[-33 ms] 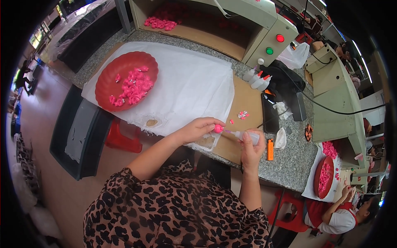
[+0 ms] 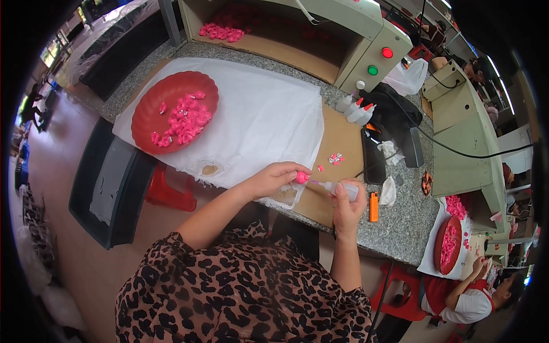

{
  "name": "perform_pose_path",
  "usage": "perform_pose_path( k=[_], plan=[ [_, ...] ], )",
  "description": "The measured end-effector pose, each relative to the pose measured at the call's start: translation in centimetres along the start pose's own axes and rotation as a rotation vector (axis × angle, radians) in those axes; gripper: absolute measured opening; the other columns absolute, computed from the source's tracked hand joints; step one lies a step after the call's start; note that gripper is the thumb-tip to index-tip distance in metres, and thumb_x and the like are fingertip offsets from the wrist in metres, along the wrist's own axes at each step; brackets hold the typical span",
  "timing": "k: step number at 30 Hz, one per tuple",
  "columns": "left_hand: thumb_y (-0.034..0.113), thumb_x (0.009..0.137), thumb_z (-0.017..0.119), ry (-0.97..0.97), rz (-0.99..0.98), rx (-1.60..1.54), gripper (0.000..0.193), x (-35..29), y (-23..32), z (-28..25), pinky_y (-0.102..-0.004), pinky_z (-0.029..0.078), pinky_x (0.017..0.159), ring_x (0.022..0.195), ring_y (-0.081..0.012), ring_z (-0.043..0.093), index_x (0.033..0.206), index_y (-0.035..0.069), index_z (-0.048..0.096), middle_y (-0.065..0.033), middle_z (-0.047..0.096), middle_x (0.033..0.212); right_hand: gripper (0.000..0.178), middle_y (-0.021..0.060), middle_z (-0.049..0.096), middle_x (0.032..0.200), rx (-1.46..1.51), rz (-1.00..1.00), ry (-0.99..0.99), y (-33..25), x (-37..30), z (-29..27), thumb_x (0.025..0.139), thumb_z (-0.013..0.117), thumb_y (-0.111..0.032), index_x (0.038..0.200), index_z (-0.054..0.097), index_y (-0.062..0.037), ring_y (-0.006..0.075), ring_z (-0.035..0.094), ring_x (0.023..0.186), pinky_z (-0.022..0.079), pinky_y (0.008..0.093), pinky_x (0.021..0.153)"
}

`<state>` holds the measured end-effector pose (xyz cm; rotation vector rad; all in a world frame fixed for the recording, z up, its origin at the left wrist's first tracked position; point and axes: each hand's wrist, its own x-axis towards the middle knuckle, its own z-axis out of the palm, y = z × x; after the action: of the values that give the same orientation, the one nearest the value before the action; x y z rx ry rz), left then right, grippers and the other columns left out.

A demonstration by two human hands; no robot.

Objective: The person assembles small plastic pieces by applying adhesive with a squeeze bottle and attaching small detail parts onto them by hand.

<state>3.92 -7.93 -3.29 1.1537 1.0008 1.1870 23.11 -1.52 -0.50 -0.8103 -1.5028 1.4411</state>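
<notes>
Between the fingertips of my left hand (image 2: 278, 176) is a small round pink piece (image 2: 301, 178), held over the near edge of the table. My right hand (image 2: 349, 212) is wrapped round a translucent squeeze bottle (image 2: 347, 191), tilted so that its thin purple nozzle (image 2: 315, 182) points at the pink piece. The nozzle tip is right beside the piece; whether they touch I cannot tell. Just beyond my hands, a little cluster of pink and white bits (image 2: 336, 159) lies on the brown board (image 2: 327, 210). Many more pink pieces (image 2: 189, 119) fill part of a red scalloped bowl (image 2: 143, 117) at the left.
White paper (image 2: 269, 108) covers much of the table. An orange cutter (image 2: 373, 207), crumpled tissue (image 2: 388, 191), a black tray (image 2: 374, 163) and several white bottles (image 2: 357, 113) stand or lie to the right. Behind is an open-fronted machine (image 2: 354, 51). A co-worker (image 2: 466, 297) sits at far right.
</notes>
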Motion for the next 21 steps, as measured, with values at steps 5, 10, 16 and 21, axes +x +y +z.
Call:
perform_pose_path(
  k=[5,10,16,21],
  plan=[
    [0.015,0.089,0.037,0.012,0.0,-0.026,0.028,-0.01,-0.07,-0.06,-0.0214,0.038,0.079,0.091,-0.008,0.045,0.11,0.004,0.049,-0.0021,0.05,0.1,0.015,0.0053,0.048,0.079,0.033,-0.061,0.068,0.01,-0.12,0.63,0.078,0.057,-0.01,0.084,0.046,-0.0022,0.0104,0.047,0.06,0.04,0.0209,0.052],
    [0.016,0.089,0.037,0.027,0.013,-0.023,0.027,-0.06,0.01,-0.02,-0.0208,0.037,0.078,0.088,-0.0073,0.044,0.11,0.003,0.049,-0.0013,0.05,0.098,0.015,0.0052,0.048,0.078,0.041,-0.043,0.068,0.08,-0.22,0.58,0.078,0.056,-0.01,0.084,0.046,-0.0021,0.0103,0.047,0.059,0.04,0.0212,0.053],
    [0.016,0.089,0.038,0.021,0.03,-0.051,0.027,-0.08,-0.04,-0.02,-0.019,0.037,0.074,0.082,-0.0051,0.043,0.11,0.003,0.049,0.0008,0.049,0.093,0.014,0.0043,0.049,0.072,0.091,-0.009,0.104,0.3,-0.22,0.61,0.078,0.056,-0.011,0.084,0.046,-0.0026,0.0099,0.047,0.057,0.04,0.0214,0.053],
    [0.014,0.088,0.038,0.032,0.002,-0.056,0.026,-0.13,0.31,0.06,-0.0198,0.037,0.074,0.081,-0.0058,0.043,0.108,0.003,0.049,0.0003,0.05,0.093,0.015,0.0043,0.05,0.07,0.07,-0.006,0.096,0.33,-0.37,0.6,0.078,0.056,-0.012,0.084,0.047,-0.0022,0.0101,0.048,0.057,0.04,0.0211,0.052]
  ],
)
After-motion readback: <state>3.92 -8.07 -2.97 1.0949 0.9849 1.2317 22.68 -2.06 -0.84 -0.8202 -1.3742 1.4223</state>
